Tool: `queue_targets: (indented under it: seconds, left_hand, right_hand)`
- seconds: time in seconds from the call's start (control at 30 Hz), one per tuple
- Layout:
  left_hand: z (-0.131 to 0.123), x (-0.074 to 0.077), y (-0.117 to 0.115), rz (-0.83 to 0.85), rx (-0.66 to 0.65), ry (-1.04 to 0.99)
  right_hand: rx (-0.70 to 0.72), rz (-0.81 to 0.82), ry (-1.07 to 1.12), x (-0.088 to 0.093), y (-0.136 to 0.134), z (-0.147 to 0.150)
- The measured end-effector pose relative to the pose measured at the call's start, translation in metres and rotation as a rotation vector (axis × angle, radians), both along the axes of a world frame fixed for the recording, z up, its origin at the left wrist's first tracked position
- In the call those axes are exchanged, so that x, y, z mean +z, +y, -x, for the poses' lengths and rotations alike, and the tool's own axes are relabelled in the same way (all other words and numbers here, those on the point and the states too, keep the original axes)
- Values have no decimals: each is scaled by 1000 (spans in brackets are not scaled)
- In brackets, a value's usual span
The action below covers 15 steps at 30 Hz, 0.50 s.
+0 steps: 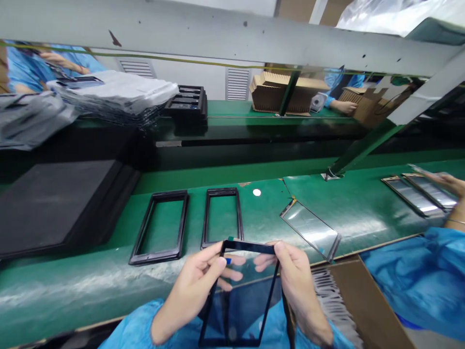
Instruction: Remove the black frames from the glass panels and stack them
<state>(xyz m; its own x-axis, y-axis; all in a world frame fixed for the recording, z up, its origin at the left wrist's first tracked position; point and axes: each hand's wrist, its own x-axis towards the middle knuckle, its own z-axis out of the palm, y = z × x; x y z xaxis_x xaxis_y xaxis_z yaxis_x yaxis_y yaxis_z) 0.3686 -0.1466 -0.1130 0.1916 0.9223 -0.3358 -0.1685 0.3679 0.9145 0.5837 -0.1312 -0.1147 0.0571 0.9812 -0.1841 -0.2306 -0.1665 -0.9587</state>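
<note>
A clear touch panel with a black border (243, 310) is held up between my two hands, tilted over the table's near edge. My left hand (196, 278) pinches its upper left edge, thumb in front and fingers visible through the glass. At the top right corner, my right hand (296, 278) grips it with the thumb on the border. A small blue tab (228, 261) shows by my left thumb. Just beyond lie two groups of black rectangular frames, one on the left (182, 223) and one nearer the middle (240, 213). Another glass panel (310, 228) lies slanted to the right.
Black foam sheets (61, 203) are piled at the left. A green post (366, 143) rises from the green table (257, 213). At the far right a co-worker's hand (448, 184) is above several panels (412, 194). Behind stand wrapped stacks (119, 92), black trays (187, 102) and cardboard dividers (283, 92).
</note>
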Motion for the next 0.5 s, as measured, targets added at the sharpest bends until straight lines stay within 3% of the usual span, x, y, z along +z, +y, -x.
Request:
queue_targets:
  seconds: [0.13, 0.23, 0.3, 0.37, 0.43, 0.5]
  left_hand:
    - [6, -1, 3, -28, -21, 64]
    - [9, 7, 7, -222, -68, 250]
    - [8, 12, 10, -340, -194, 368]
    - [6, 13, 11, -349, -356, 415]
    - [6, 10, 12, -264, -394, 372]
    - [9, 5, 13, -149, -271, 288]
  right_hand:
    - [25, -53, -53, 1, 1, -3]
    - [102, -50, -100, 5, 2, 2]
    - [176, -39, -136, 9, 3, 10]
    - [203, -33, -164, 11, 5, 14]
    - [123, -50, -199, 10, 8, 8]
    - [-52, -85, -276, 5, 10, -8]
